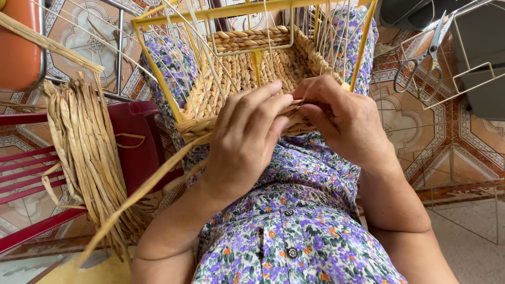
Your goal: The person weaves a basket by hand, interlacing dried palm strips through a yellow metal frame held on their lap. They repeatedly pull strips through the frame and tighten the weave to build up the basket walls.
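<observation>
A half-woven basket [247, 79] on a yellow wire frame [158, 71] is propped on the lap, over a floral dress [300, 226]. To the left, a bundle of dried straw [87, 152] is draped over a red chair [139, 142]. The near rim of the basket is covered by both hands. The left hand [244, 142] is laid over the braid, fingers curled loosely, thumb pressed to the weave. The right hand [344, 121] is closed in a pinch on a strand [294, 108] at the rim. A long loose strand [142, 192] is seen trailing down to the left. Scissors [423, 66] are hung on a wire rack at the right.
</observation>
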### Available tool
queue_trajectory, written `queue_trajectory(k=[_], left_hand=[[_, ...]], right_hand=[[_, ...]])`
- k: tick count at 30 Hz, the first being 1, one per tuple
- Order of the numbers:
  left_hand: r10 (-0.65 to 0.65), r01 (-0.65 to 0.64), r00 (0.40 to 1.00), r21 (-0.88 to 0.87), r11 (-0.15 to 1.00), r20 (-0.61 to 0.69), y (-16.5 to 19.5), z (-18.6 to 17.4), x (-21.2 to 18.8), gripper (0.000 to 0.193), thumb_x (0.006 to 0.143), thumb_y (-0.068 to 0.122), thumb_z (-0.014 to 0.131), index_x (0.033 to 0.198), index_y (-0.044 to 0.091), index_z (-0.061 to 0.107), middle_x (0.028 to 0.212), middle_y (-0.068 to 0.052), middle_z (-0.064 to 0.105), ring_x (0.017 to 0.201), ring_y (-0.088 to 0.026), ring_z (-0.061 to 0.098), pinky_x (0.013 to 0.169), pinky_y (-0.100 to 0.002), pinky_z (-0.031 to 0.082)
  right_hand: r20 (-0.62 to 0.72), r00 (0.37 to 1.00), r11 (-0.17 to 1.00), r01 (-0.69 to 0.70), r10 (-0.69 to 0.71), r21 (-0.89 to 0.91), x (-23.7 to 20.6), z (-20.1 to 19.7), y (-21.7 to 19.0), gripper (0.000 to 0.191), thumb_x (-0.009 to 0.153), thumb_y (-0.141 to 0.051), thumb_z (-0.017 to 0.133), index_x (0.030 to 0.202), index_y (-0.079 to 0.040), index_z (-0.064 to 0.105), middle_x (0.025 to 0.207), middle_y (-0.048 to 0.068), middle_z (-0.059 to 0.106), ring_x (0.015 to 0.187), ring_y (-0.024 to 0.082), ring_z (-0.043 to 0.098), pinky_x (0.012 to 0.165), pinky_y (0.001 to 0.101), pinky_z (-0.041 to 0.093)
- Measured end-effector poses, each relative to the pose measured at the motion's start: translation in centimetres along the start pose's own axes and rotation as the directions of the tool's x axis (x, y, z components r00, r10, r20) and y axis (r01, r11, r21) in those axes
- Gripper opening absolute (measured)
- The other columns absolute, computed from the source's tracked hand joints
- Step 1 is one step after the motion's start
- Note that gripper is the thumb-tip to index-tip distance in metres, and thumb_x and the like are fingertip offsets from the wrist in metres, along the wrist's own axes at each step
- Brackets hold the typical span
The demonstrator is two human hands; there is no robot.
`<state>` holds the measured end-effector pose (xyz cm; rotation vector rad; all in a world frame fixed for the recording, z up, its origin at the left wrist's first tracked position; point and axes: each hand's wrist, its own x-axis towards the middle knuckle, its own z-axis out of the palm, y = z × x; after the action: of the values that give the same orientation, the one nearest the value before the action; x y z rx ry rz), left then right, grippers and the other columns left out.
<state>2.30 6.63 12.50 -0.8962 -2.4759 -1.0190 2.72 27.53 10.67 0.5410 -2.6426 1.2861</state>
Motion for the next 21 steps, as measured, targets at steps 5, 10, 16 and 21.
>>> queue_trajectory(k=[5, 10, 16, 21], left_hand=[[-0.104, 0.053, 0.983, 0.309, 0.950, 0.150, -1.9, 1.3, -1.0, 0.026, 0.097, 0.008, 0.078, 0.120, 0.014, 0.067, 0.100, 0.000, 0.060, 0.093, -0.018, 0.058, 0.080, -0.033, 0.052], [0.113, -0.126, 0.990, 0.166, 0.978, 0.089, 0.0, 0.0, -1.9, 0.049, 0.090, 0.004, 0.074, 0.135, -0.004, 0.058, 0.115, -0.010, 0.056, 0.104, -0.024, 0.057, 0.089, -0.037, 0.055], [0.043, -0.104, 0.948, 0.179, 0.978, 0.315, 0.3, 0.8, -0.1, 0.043, 0.092, -0.001, 0.071, 0.134, -0.006, 0.062, 0.107, -0.012, 0.058, 0.094, -0.022, 0.061, 0.078, -0.033, 0.057], [-0.095, -0.007, 0.862, 0.199, 0.980, 0.498, -1.9, -1.4, -0.1, 0.029, 0.095, 0.007, 0.069, 0.125, 0.005, 0.070, 0.085, -0.010, 0.063, 0.072, -0.021, 0.064, 0.058, -0.036, 0.056]], right_hand=[[-0.121, 0.988, 0.990, -0.087, 0.101, 0.115, -0.1, 1.5, 0.1, 0.012, 0.107, 0.003, 0.064, 0.105, -0.001, 0.053, 0.109, 0.011, 0.072, 0.095, 0.017, 0.078, 0.075, 0.0264, 0.062], [-0.103, 0.990, 0.995, -0.095, 0.094, -0.004, 0.3, 1.2, -0.1, 0.011, 0.105, 0.003, 0.064, 0.106, 0.001, 0.053, 0.100, 0.009, 0.074, 0.084, 0.017, 0.077, 0.068, 0.0267, 0.059], [-0.131, 0.939, 0.931, -0.282, 0.317, 0.233, 0.9, -1.0, -1.3, 0.015, 0.103, 0.005, 0.057, 0.115, -0.001, 0.063, 0.095, 0.006, 0.075, 0.069, 0.014, 0.067, 0.057, 0.0239, 0.055], [-0.077, 0.997, 0.999, 0.030, -0.028, 0.025, 0.4, -1.0, -2.4, 0.016, 0.098, 0.000, 0.066, 0.113, 0.000, 0.069, 0.104, 0.011, 0.072, 0.086, 0.019, 0.072, 0.071, 0.0284, 0.060]])
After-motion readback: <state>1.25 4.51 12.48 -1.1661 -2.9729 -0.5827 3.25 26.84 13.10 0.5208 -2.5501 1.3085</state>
